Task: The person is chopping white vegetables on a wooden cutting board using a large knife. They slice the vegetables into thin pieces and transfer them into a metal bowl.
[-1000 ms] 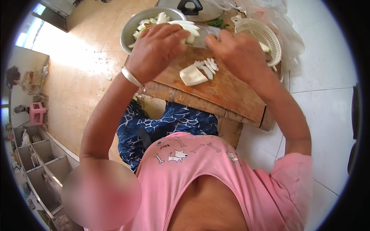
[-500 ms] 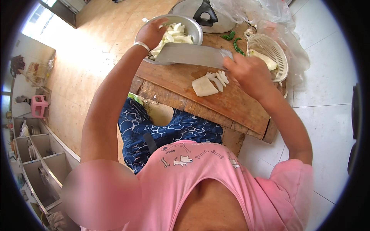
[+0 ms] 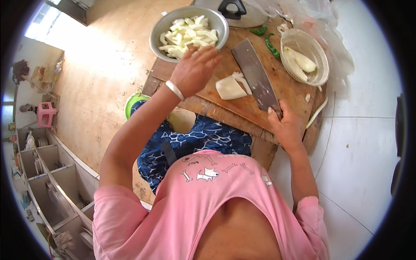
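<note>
Most of the cutting looks done: the metal bowl (image 3: 189,27) at the far left corner of the wooden cutting board (image 3: 284,89) is heaped with pale vegetable slices (image 3: 187,34), while only a small pile of cut pieces (image 3: 232,86) lies on the board. What seems left is that pile and the whole peeled pieces (image 3: 300,60) waiting in the white basket (image 3: 304,56) at the far right.

The left hand (image 3: 196,69) hovers at the near rim of the bowl, palm down, fingers loosely spread and curled; it appears to hold nothing, though its underside is hidden. The right hand (image 3: 285,125) is closed around the handle of the cleaver (image 3: 255,76), whose broad blade lies flat on the board, pointing far and left.

The cut pieces lie just left of the blade, touching or nearly touching it, between the two hands and near the left one. Two green chillies (image 3: 267,38) lie on the board's far edge, beside a pot lid (image 3: 236,12).
</note>
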